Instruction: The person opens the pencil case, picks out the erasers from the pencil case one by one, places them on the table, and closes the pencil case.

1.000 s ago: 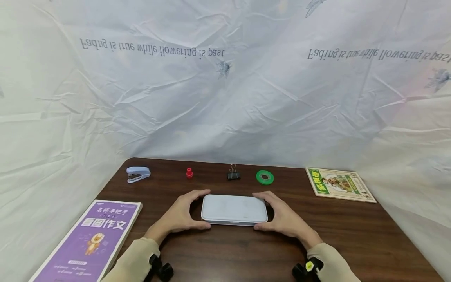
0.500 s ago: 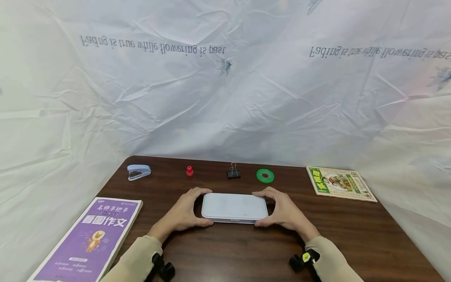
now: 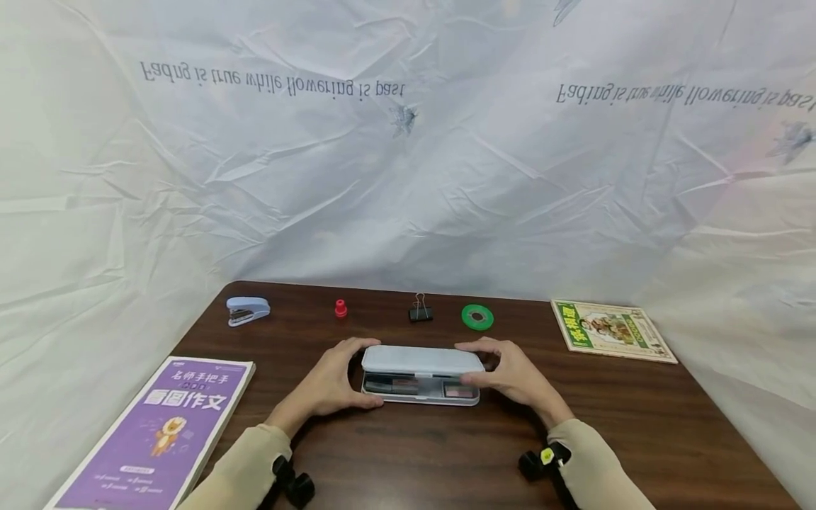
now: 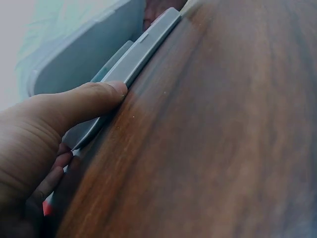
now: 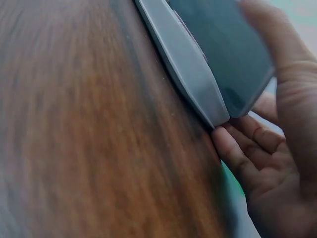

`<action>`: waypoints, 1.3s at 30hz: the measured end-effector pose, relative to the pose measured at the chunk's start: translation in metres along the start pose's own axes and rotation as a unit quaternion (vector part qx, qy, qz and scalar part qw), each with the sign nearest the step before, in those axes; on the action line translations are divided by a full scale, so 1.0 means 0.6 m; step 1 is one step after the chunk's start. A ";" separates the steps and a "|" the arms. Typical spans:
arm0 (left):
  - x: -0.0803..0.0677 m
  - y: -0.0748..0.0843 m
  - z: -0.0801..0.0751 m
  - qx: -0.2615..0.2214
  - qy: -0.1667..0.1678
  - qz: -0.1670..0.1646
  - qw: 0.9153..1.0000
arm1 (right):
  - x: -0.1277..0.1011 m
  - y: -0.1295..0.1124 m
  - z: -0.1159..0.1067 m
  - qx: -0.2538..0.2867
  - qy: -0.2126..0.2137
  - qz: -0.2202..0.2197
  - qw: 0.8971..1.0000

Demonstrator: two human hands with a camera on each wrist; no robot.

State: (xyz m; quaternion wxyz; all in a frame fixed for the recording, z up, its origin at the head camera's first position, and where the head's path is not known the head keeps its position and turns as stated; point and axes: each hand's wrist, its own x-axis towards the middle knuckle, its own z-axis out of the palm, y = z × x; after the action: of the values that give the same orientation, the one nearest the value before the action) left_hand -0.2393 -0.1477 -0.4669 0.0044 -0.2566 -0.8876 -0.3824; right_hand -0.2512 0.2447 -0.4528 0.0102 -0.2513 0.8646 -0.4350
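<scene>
Crinkled white sheeting printed with upside-down text hangs behind your dark wooden table (image 3: 408, 453). Between your hands lies one pale blue pencil case (image 3: 421, 360), its lid (image 3: 423, 359) tilted up at the near edge over the tray. Your left hand (image 3: 331, 386) curls round the case's left end, while your right hand (image 3: 510, 375) grips the right end, thumb on the lid.

Only the head view shows the dark contents inside. The left wrist view shows your thumb (image 4: 94, 99) pressed against the tray's edge; the right wrist view shows fingers (image 5: 237, 148) tucked at the corner.

Beyond your hands: one stapler (image 3: 247, 310), one red cap (image 3: 341, 308), one binder clip (image 3: 421, 312), one green tape roll (image 3: 477, 316). Two books: purple (image 3: 159, 428) outside your left hand, green (image 3: 608, 329) beyond your right.
</scene>
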 end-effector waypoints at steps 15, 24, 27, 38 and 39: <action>-0.002 -0.005 0.008 -0.071 0.032 -0.020 0.997 | 0.025 -0.005 0.017 0.120 0.121 0.171 0.970; -0.002 -0.007 0.000 -0.041 0.019 -0.008 0.999 | 0.025 -0.001 0.016 0.144 0.118 0.168 0.968; -0.002 -0.008 -0.001 -0.026 0.019 -0.006 0.999 | 0.023 -0.002 0.002 0.159 0.087 0.151 0.972; -0.003 -0.013 -0.001 -0.006 0.019 0.010 1.000 | 0.000 -0.043 -0.061 0.119 0.146 -0.017 0.982; -0.003 -0.012 -0.001 -0.008 0.018 0.009 1.000 | 0.001 -0.048 -0.060 0.114 0.138 -0.028 0.983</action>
State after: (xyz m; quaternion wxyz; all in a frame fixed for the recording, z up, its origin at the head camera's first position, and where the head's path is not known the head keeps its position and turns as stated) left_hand -0.2416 -0.1533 -0.4717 0.0217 -0.2582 -0.8818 -0.3941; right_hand -0.2482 0.2573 -0.4084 -0.0927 -0.2098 0.7952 -0.5613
